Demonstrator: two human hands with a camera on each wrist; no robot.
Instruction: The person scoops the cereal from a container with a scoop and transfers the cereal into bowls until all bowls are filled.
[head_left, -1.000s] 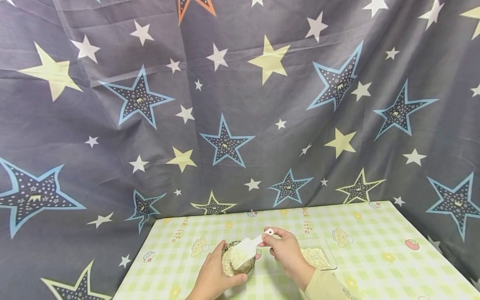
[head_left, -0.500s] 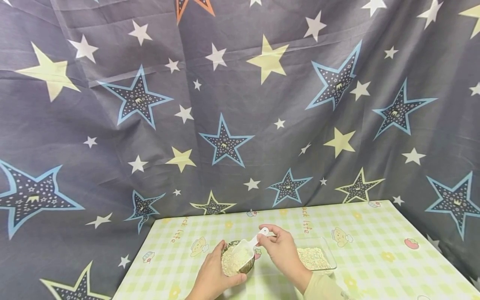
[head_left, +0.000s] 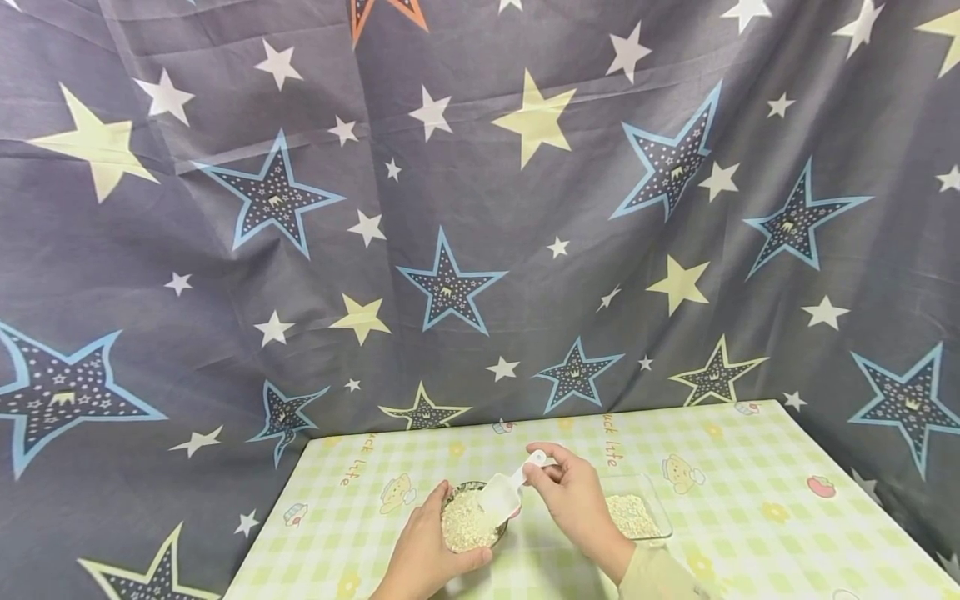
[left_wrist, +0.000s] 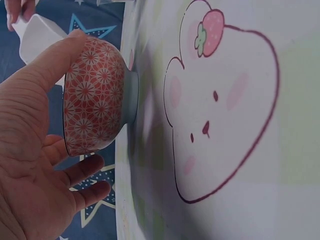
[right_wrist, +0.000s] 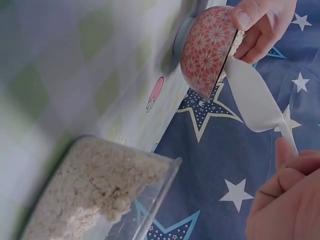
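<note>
The bowl (head_left: 472, 522), red-patterned outside and heaped with pale flakes (head_left: 465, 527), stands on the table (head_left: 750, 533) near its front edge, left of centre. The left hand (head_left: 423, 554) cups it, thumb curled over the near rim and fingers round the far side, as the left wrist view shows. A white scoop (head_left: 504, 495) tilts with its blade over the bowl's right rim, touching or just above the flakes. The right hand (head_left: 573, 500) pinches the scoop's handle between thumb and curled fingers. Just right of that hand lies a clear tray (head_left: 660, 521) holding more of the same flakes, close to the bowl but apart from it. The table wears a green checked cloth with cartoon animals, and a dark star-printed curtain (head_left: 480, 208) hangs behind it.
</note>
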